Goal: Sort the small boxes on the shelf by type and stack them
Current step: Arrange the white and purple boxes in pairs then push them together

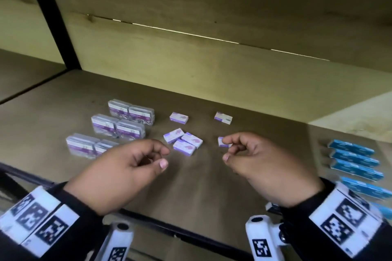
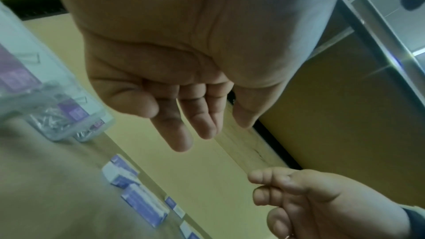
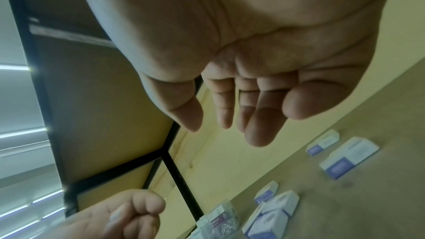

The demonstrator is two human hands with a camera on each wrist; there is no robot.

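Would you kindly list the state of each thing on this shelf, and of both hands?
Left hand: loosely curled, holding nothing.
Right hand: relaxed above the shelf, empty in the wrist view.
Clear clip cases: shut, paired in three rows.
Three purple-white boxes: closed, flat, touching in a cluster.
Single purple-white boxes: closed, lying apart.
Blue boxes: closed, in a column at the right.
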